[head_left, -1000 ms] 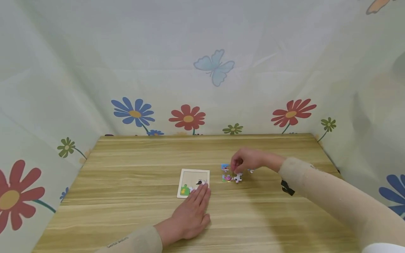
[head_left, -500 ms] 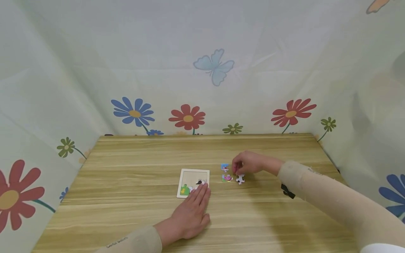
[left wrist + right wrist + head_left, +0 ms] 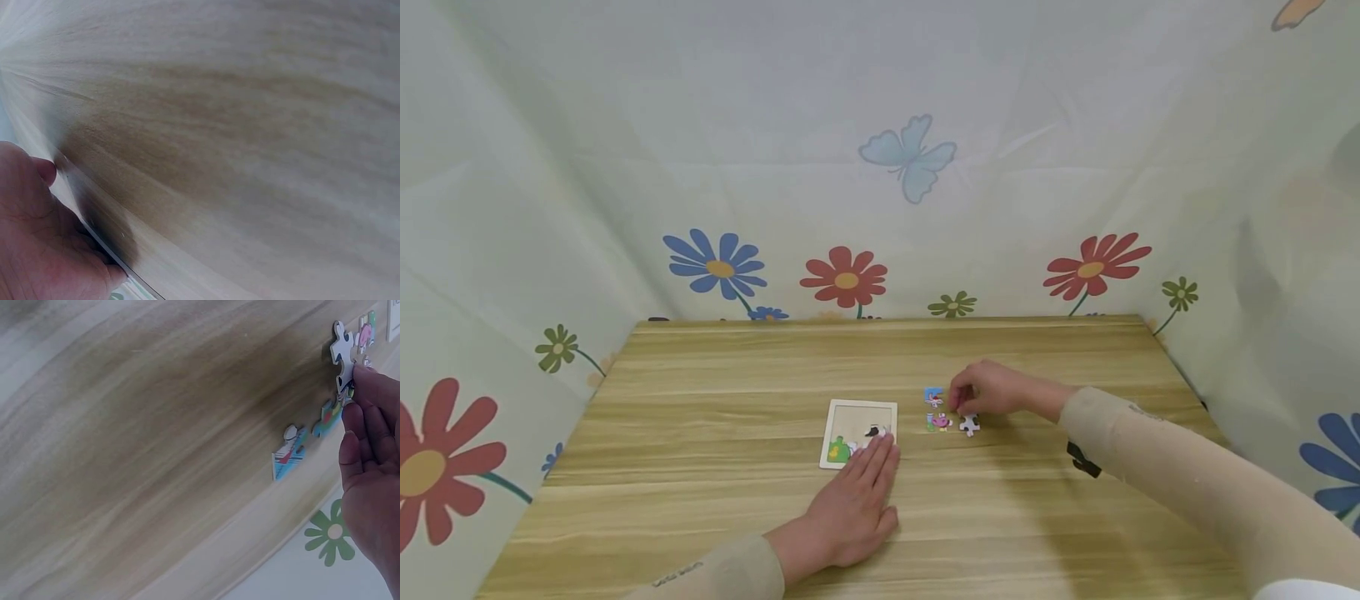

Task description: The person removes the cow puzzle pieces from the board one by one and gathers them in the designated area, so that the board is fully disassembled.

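A puzzle board (image 3: 859,402) with a pale rim lies near the middle of the wooden table. A green and yellow piece (image 3: 838,451) and a black-and-white part show inside it. My left hand (image 3: 857,504) rests with straight fingers over its lower right corner. To the right, my right hand (image 3: 988,387) pinches the edge of a white puzzle piece (image 3: 970,425) with dark patches, low over the table. In the right wrist view the thumb lies against this white piece (image 3: 341,353); the fingertips partly hide the grip.
Beside the right hand lie a pink piece (image 3: 938,422) and a blue piece (image 3: 933,397). Two more colourful pieces, one with red and yellow (image 3: 328,419) and one blue and white (image 3: 289,456), lie beyond it. A flowered curtain (image 3: 775,167) surrounds the table.
The white puzzle piece has shifted slightly right and turned under my right hand, which has moved a little with it. My left hand has stayed in place on the board.
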### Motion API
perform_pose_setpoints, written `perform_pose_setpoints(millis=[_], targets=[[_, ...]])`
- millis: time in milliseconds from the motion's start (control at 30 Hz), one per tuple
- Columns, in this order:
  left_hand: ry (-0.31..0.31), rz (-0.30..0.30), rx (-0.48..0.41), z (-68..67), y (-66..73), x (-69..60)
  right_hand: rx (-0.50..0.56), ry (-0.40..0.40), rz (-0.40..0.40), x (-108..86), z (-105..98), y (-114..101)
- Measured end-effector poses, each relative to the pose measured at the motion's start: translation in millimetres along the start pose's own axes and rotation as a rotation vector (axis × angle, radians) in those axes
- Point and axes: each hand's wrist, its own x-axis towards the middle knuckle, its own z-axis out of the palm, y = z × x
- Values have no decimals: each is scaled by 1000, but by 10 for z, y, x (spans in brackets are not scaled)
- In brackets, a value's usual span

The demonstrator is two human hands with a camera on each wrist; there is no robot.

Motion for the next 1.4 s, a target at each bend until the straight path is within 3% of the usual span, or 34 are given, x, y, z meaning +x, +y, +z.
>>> perform_pose_setpoints(millis=[400, 767, 1000, 1200, 1400], targets=[[9, 0, -7, 11, -3, 0, 13, 55, 12, -44, 33, 53], [-5, -4, -25, -10, 3, -1, 17, 103, 77, -228, 59, 63], [9, -3, -13, 31, -15, -15, 20, 156, 43, -268, 108, 96], [-13, -5, -19, -20, -3, -18, 49, 175, 66, -207, 68, 20], [-35, -2, -41, -115, 33, -7, 53, 194, 2, -33, 35, -108]])
